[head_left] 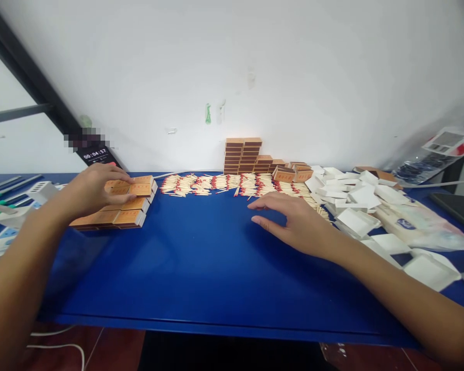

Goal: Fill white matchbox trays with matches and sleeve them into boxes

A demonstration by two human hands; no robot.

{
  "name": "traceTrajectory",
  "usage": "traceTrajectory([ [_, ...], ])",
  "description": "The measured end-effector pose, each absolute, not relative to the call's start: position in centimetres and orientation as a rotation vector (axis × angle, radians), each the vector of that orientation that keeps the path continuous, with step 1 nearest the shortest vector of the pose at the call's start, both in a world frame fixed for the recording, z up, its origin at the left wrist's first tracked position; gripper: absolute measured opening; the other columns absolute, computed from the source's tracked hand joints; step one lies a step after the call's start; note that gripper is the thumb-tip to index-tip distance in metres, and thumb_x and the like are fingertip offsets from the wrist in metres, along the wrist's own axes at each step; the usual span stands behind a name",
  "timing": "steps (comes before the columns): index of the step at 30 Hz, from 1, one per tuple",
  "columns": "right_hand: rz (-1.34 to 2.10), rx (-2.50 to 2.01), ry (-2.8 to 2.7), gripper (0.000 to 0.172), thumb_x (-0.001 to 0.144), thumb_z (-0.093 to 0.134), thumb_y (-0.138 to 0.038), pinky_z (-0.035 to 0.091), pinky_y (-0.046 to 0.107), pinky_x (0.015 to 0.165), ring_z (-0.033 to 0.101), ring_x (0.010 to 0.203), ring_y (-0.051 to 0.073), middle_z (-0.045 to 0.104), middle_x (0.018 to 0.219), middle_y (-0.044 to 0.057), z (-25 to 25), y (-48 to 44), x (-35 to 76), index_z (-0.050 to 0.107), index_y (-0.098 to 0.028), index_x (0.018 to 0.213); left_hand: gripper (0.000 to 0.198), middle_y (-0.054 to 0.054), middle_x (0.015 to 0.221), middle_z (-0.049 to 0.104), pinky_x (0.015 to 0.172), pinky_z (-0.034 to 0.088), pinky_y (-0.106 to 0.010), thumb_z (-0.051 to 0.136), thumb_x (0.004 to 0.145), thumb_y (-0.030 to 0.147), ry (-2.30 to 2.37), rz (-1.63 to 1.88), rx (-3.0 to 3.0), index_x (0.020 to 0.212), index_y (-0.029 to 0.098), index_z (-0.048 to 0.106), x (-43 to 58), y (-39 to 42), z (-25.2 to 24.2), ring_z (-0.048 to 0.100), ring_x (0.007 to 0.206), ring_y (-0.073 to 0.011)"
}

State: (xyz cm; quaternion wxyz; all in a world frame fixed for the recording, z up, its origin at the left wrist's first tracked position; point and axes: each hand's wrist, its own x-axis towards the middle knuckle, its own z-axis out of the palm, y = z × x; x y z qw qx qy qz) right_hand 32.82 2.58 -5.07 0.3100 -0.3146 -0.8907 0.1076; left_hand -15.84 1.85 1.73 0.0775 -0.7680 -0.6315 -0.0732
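At the left, my left hand (90, 190) is over a block of orange-topped matchboxes (129, 218) laid in rows. Its thumb and index finger are on either side of a matchbox (118, 184) in the top layer; the other fingers are mostly hidden. My right hand (294, 221) hovers above the blue table (193, 268), fingers curved, thumb apart, nothing between them. Just beyond it lies a long band of loose red-tipped matches (224, 182). White empty matchbox trays (358, 221) are heaped to the right of this hand.
Matchboxes are stacked (243, 156) against the wall, with several tilted ones (290, 173) beside them. A tissue pack (421, 221) lies at the right. On the left are a phone showing a timer (96, 153), a power strip (7, 234) and green-and-grey rods (7, 190).
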Motion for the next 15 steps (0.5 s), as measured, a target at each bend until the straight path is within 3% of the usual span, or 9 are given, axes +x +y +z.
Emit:
traceTrajectory([
  [3, 0.321, -0.856, -2.353, 0.019, 0.104, 0.064, -0.034, 0.062, 0.046, 0.096, 0.077, 0.107, 0.027, 0.082, 0.115, 0.009, -4.8, 2.7, 32.8, 0.077, -0.025, 0.116, 0.091, -0.011, 0.13, 0.075, 0.114, 0.044, -0.046, 0.044, 0.093, 0.095, -1.837, -0.251, -2.305, 0.124, 0.016, 0.076, -16.0, 1.9, 1.5, 0.058, 0.134, -0.0343],
  [6, 0.344, -0.889, -2.362, 0.018, 0.104, 0.064, -0.033, 0.062, 0.046, 0.095, 0.077, 0.105, 0.027, 0.082, 0.114, 0.009, -4.6, 2.8, 32.7, 0.078, -0.026, 0.114, 0.082, -0.008, 0.127, 0.075, 0.107, 0.049, -0.046, 0.05, 0.094, 0.092, -1.802, -0.278, -2.375, 0.13, 0.022, 0.074, -15.1, 2.0, 1.5, 0.061, 0.118, -0.0295],
  [10, 0.352, -0.879, -2.371, 0.018, 0.103, 0.063, -0.033, 0.061, 0.047, 0.096, 0.077, 0.106, 0.028, 0.082, 0.113, 0.009, -4.8, 2.9, 32.6, 0.078, -0.027, 0.111, 0.082, -0.012, 0.142, 0.068, 0.116, 0.043, -0.049, 0.037, 0.103, 0.087, -1.653, -0.286, -2.459, 0.134, 0.022, 0.076, -13.8, 2.3, 1.2, 0.055, 0.127, -0.0297],
  [15, 0.331, -0.881, -2.392, 0.018, 0.104, 0.062, -0.033, 0.06, 0.045, 0.095, 0.077, 0.104, 0.027, 0.083, 0.111, 0.008, -4.8, 3.1, 32.8, 0.078, -0.026, 0.109, 0.072, -0.011, 0.147, 0.067, 0.12, 0.038, -0.057, 0.034, 0.109, 0.076, -1.707, -0.189, -2.44, 0.108, 0.026, 0.087, -13.3, 3.2, 1.2, 0.049, 0.14, -0.0366],
])
